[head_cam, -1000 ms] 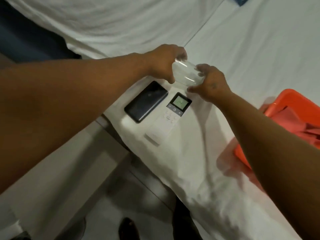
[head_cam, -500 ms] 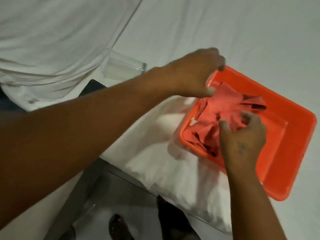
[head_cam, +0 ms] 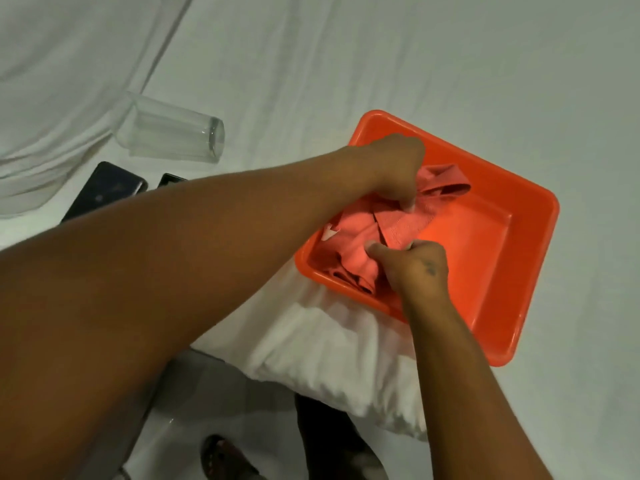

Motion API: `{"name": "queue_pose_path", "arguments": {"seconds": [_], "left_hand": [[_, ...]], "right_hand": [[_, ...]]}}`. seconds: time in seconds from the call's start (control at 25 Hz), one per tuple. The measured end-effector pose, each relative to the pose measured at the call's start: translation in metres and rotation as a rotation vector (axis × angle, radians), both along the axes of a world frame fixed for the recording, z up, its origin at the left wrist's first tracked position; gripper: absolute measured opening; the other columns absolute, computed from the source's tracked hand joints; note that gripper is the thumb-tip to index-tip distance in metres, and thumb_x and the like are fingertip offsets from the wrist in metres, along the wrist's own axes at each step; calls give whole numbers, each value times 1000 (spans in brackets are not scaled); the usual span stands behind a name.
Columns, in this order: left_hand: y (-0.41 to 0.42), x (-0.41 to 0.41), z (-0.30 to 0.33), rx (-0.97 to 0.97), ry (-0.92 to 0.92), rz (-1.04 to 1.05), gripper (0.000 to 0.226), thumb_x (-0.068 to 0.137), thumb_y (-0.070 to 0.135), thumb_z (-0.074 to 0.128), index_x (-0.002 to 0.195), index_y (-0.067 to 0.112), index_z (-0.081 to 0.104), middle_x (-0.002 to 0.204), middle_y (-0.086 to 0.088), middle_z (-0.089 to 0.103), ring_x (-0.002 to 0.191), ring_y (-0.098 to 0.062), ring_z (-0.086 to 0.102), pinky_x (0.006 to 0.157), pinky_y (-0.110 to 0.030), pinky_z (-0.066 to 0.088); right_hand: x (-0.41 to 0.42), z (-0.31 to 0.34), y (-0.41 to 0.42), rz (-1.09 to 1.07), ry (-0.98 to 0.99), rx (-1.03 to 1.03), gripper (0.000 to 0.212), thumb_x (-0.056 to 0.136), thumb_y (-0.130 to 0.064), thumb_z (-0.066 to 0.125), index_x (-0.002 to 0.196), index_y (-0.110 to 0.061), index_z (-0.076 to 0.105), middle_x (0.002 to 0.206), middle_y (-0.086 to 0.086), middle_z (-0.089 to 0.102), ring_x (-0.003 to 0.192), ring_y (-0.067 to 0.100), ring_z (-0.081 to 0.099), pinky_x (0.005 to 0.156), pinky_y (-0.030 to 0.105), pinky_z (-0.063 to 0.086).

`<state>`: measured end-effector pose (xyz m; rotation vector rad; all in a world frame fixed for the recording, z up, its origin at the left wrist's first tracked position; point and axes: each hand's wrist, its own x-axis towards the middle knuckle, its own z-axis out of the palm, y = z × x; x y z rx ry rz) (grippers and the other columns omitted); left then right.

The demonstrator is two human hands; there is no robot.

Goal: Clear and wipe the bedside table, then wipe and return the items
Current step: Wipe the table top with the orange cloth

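- Both hands are down in the orange tub (head_cam: 519, 271), which sits on the white bed sheet (head_cam: 381, 64) on the right.
- Left hand (head_cam: 394, 168) pinches the far part of the pink cloth (head_cam: 363, 244), fingers closed on a fold.
- Right hand (head_cam: 415, 268) grabs the near edge of the same cloth, closed tight.
- Clear glass (head_cam: 173, 133) lies on its side on the sheet, far left.
- Dark phone (head_cam: 104, 192) lies just near of the glass, with a remote (head_cam: 169, 180) peeking out beside it, mostly hidden by the left arm.
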<state>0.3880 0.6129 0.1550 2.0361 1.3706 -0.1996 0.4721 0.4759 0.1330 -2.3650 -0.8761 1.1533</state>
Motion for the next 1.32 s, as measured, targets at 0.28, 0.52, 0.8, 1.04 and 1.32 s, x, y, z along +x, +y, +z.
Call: {"name": "queue_pose_path", "arguments": {"seconds": [0.28,0.52,0.8,1.04,1.32], "left_hand": [[-28,-85,80,-59,-531,202,26,72,26,84,95,21,74,85,7,73,79,-12,70,64,-22,54],[-116,-245,111,-35,-774,556,29,76,10,84,103,9,73,100,-7,77,82,-9,71,78,-25,59],[-271,-435,43,-243,-593,927,27,74,5,84,98,14,75,101,-10,78,88,-16,73,80,-31,62],[-345,-496,-69,-152,-182,1202,22,70,21,87,80,12,69,72,3,63,74,-14,58,66,-26,41],[-374,-510,-151,89,-253,1446,36,72,11,80,106,7,70,98,-6,67,86,-15,59,76,-23,47]], "right_hand": [[-11,45,-19,-10,337,238,23,64,-25,71,84,-14,71,71,9,67,62,23,57,59,42,47],[-96,102,-57,449,610,288,20,73,-27,76,90,-29,67,77,8,68,60,28,59,48,45,49],[-261,27,-125,778,779,-75,25,73,-10,77,96,-12,67,85,19,73,71,25,67,63,37,58],[-350,-76,-158,965,483,-215,19,83,-1,73,97,-10,66,79,3,72,59,7,68,57,24,57],[-398,-137,-160,1353,142,-132,32,82,-13,72,109,-4,58,100,16,67,89,35,67,72,40,58]]}}
